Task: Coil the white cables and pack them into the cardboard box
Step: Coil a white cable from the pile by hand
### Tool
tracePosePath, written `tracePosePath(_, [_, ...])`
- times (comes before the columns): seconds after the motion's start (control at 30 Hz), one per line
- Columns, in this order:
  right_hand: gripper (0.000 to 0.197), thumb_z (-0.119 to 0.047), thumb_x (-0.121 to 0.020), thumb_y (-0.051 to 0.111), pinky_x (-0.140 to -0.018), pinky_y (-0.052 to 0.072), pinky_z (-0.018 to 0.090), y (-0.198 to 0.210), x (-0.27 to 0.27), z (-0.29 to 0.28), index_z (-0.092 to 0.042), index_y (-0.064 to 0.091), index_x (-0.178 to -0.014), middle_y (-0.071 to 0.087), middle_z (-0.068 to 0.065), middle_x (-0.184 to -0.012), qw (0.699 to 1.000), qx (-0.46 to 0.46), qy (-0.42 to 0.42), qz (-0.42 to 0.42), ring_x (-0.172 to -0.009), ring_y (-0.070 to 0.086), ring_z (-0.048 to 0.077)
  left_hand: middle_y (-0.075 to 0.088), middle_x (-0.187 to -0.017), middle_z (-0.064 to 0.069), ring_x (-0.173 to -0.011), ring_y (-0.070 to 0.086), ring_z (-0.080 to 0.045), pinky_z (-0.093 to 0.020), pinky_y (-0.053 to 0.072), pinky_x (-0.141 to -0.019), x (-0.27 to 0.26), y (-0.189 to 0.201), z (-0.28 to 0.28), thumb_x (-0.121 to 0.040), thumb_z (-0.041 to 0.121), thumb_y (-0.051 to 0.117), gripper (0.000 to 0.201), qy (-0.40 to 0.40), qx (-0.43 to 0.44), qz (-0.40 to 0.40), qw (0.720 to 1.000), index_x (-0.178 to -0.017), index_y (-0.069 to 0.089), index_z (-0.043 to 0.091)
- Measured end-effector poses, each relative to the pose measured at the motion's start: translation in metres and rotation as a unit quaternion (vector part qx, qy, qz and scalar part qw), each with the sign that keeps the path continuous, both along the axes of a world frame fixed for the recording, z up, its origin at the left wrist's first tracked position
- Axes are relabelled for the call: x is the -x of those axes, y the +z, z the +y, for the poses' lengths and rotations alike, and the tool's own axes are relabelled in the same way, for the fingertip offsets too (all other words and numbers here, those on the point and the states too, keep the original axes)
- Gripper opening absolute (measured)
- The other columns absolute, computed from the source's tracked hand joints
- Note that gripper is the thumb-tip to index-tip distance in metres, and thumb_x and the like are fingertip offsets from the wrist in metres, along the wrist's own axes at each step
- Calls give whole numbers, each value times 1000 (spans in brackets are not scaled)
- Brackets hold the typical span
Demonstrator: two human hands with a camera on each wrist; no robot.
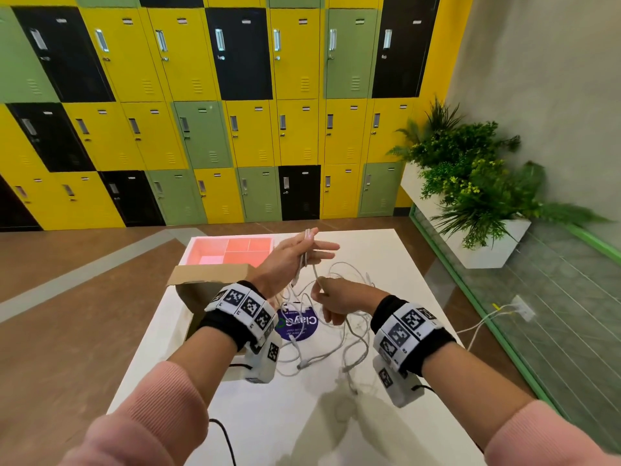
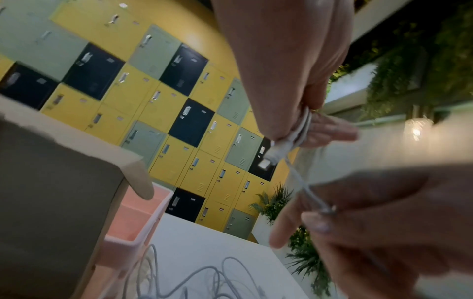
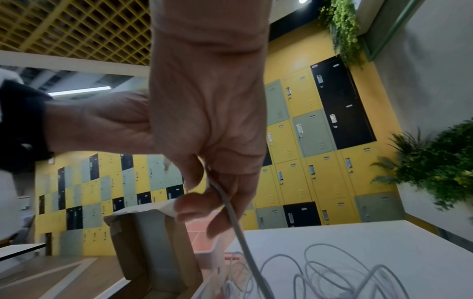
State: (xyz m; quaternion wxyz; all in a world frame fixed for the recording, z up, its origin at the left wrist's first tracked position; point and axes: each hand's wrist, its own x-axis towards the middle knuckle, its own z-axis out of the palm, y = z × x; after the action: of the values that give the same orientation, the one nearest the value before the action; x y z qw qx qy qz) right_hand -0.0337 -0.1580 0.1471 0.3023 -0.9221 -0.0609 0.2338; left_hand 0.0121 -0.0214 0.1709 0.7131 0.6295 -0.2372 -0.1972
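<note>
Left hand [image 1: 291, 260] gripping white cable [image 1: 304, 260] loops; right hand [image 1: 339, 297] pinching strand just below

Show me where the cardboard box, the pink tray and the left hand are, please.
cardboard box [image 1: 208, 274]: head view, on its open top flap.
pink tray [image 1: 248, 252]: head view, on an inner divider.
left hand [image 1: 285, 260]: head view, on its middle.

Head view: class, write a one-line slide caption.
Left hand holds cable loops; right hand feeds more.
</note>
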Motion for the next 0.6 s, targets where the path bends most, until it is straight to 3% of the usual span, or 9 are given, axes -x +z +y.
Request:
tracePosePath(0.07, [19,-17,-102,30,-50,45,24,8,2,2,-5,44,-108,63,9,-76,999,30,38,-15,-49,53,15,65,-123,-6,-114,62,-18,-36,36,-107,-1,-6,-2,-104,24,29,28,3,-34,-30,999,-118,54,23])
tracePosePath(0.17, [23,-15,-100,33,-57,44,27,19,2,1,-4,51,-108,62,6,-81,995,64,67,-49,-55,53,16,61,-129,-4,-117,60,-18,-37,28,-112,-9,-17,-2,-105,25,31,41,41,-96,-57,993,-141,38,9])
tracePosePath(0.27, [28,-11,-99,35,-73,41,26,29,1,-5,-4,60,-111,62,6,-93,989,88,73,-94,-79,55,18,61,-127,-7,-117,60,-26,-24,38,-100,-11,-22,0,-105,22,30,44,66,-172,-95,978,-142,33,-2])
tracePosePath(0.37, [27,-12,-99,41,-76,36,25,35,-3,-14,-6,65,-106,65,9,-109,981,95,61,-155,-96,58,22,62,-116,-14,-103,64,-25,-12,50,-75,-9,-23,1,-105,15,30,34,72,-212,-120,967,-120,43,-11])
tracePosePath(0.43, [23,-16,-98,46,-72,33,25,36,-7,-20,-7,67,-103,67,9,-106,976,89,40,-196,-88,54,18,61,-113,-19,-96,65,-28,-13,53,-68,-10,-26,2,-105,13,29,32,64,-220,-106,968,-114,45,-12])
tracePosePath(0.5, [23,-23,-96,52,-70,33,24,39,-10,-26,-7,68,-100,68,8,-99,971,76,13,-227,-82,51,14,63,-113,-25,-84,69,-26,-17,54,-68,-11,-30,5,-105,16,29,35,45,-226,-84,969,-122,44,-11])
tracePosePath(0.6, [26,-32,-91,60,-69,34,27,45,-13,-35,-8,68,-94,61,3,-86,960,47,-35,-275,-79,49,15,70,-102,-14,-62,69,-10,-17,51,-68,-12,-35,12,-105,22,28,42,21,-267,-83,960,-136,39,-4])
